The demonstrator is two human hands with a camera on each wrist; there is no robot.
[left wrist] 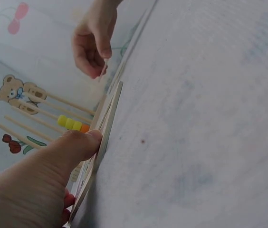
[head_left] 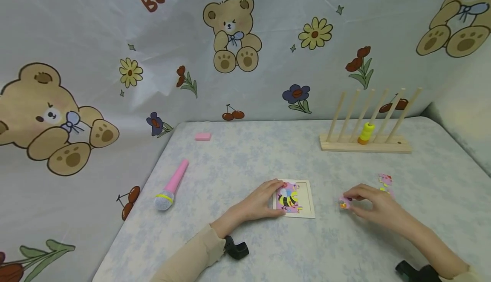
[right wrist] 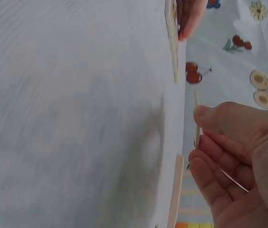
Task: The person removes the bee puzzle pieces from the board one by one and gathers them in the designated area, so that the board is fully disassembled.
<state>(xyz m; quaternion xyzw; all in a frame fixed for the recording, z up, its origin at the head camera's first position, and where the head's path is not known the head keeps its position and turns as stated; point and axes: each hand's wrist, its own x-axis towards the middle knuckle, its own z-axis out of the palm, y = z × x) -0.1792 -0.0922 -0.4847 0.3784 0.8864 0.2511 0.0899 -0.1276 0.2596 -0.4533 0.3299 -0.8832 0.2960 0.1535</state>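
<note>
A square wooden puzzle board (head_left: pixel 308 199) lies on the table, its left part filled with pieces that form a bee picture (head_left: pixel 287 199); the right part shows bare wood. My left hand (head_left: pixel 264 199) grips the board at its left side, thumb at the near edge and fingers at the far edge. To the right, my right hand (head_left: pixel 377 205) pinches a small pink puzzle piece (head_left: pixel 345 202) between thumb and fingers. The right wrist view shows that puzzle piece (right wrist: pixel 197 118) edge-on, above the table. More loose puzzle pieces (head_left: pixel 385 179) lie just beyond the right hand, partly hidden by it.
A wooden peg rack (head_left: pixel 330 145) with yellow and orange beads (head_left: pixel 367 132) on one peg stands at the back right. On the left lie a pink toy microphone (head_left: pixel 176 177) and, farther back, a pink block (head_left: pixel 203 136). A bear-patterned cloth (head_left: pixel 268 90) hangs behind the table.
</note>
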